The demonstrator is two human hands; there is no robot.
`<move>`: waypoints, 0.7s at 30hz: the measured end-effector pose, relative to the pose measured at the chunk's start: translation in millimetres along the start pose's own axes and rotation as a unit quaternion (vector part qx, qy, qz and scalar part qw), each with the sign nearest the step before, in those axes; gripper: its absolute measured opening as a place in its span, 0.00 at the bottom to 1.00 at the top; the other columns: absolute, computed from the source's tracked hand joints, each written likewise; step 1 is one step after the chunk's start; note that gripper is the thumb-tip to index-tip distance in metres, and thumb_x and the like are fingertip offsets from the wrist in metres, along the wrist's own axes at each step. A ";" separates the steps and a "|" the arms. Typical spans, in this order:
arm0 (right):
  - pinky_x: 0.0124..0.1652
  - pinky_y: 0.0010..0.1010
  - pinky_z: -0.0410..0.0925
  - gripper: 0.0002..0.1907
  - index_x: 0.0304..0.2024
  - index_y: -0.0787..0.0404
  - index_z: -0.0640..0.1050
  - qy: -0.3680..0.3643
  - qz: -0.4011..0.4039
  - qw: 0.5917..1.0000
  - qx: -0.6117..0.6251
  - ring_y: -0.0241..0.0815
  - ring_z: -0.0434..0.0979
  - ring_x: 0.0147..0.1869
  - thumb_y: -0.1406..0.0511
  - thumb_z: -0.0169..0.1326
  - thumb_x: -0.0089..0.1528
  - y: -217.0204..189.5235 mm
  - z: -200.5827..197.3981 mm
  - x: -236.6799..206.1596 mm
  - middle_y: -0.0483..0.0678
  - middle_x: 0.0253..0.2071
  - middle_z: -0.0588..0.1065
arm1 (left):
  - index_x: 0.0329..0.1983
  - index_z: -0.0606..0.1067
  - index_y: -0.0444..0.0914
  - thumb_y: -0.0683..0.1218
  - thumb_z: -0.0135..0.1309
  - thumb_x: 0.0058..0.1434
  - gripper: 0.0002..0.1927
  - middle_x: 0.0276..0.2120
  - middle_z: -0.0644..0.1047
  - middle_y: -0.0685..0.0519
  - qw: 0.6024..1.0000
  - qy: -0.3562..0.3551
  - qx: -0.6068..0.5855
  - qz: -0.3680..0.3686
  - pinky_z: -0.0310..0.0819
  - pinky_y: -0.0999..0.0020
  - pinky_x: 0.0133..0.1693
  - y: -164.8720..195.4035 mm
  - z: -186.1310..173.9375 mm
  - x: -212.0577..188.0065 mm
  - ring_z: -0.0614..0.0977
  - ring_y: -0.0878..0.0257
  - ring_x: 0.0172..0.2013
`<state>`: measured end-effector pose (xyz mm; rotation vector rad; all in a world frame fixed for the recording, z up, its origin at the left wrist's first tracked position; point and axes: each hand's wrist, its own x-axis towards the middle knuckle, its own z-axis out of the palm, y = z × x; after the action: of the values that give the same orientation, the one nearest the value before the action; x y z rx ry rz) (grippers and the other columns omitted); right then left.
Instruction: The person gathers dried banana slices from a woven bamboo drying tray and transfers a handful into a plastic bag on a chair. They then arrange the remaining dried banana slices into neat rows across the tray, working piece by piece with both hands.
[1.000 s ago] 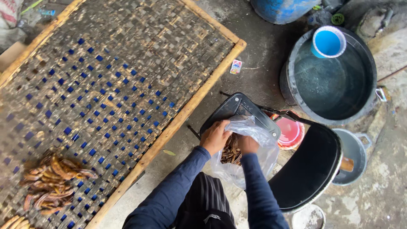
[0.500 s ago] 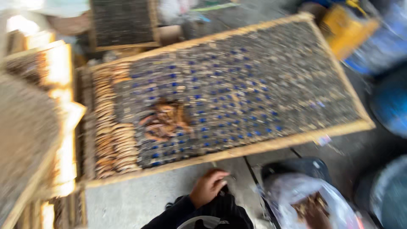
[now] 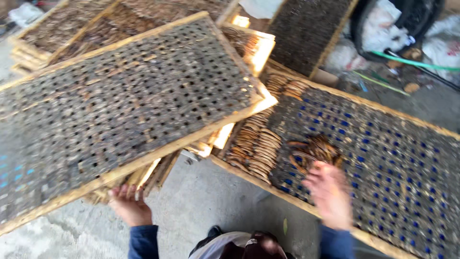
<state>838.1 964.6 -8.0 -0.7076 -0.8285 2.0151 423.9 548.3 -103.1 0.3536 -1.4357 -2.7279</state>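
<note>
Drying rack point(image 3: 393, 158) barely filled: a few fish rows at its left end.
Left hand point(image 3: 127, 204) grips the stacked-rack point(image 3: 124, 105) edge; right hand point(image 3: 329, 192) open, blurred, over loose fish pile point(image 3: 316, 149).

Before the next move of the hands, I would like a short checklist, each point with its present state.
1. Left hand holds the near edge of the stacked wooden-framed woven racks: ok.
2. Top rack level: not ok, it tilts.
3. Firmness of the left grip: cannot tell, fingers are partly hidden under the frame.
4. Right hand free, over the blue-dotted woven tray: ok, but blurred.
5. Loose pile of brown dried pieces lies on that tray, beside the neat rows: ok.
</note>
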 end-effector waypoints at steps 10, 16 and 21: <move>0.42 0.27 0.65 0.07 0.49 0.56 0.72 -0.017 -0.284 0.944 -0.166 0.34 0.68 0.43 0.65 0.56 0.70 174.4 221.1 108.0 0.41 0.41 0.70 | 0.70 0.60 0.48 0.73 0.46 0.66 0.39 0.65 0.63 0.54 0.967 0.244 0.027 -0.069 0.62 0.46 0.63 153.6 -126.0 122.4 0.67 0.56 0.66; 0.62 0.48 0.68 0.17 0.52 0.62 0.75 0.040 -0.364 0.616 -0.698 0.58 0.76 0.56 0.56 0.56 0.71 70.9 228.1 293.0 0.56 0.48 0.80 | 0.68 0.64 0.49 0.77 0.41 0.69 0.37 0.67 0.67 0.53 0.970 0.200 0.107 -0.089 0.58 0.43 0.62 138.2 -93.8 138.2 0.68 0.57 0.63; 0.53 0.53 0.68 0.47 0.48 0.77 0.77 -0.064 -0.103 0.617 -0.777 0.71 0.75 0.54 0.34 0.47 0.65 95.5 247.1 382.3 0.75 0.49 0.74 | 0.66 0.63 0.49 0.73 0.45 0.71 0.33 0.66 0.69 0.55 0.954 0.255 0.160 0.016 0.57 0.45 0.59 134.0 -28.7 147.1 0.69 0.58 0.61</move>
<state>422.6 1173.0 5.4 -1.2117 -2.6108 0.6343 277.4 428.0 -36.0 0.9524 -1.6795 -2.1323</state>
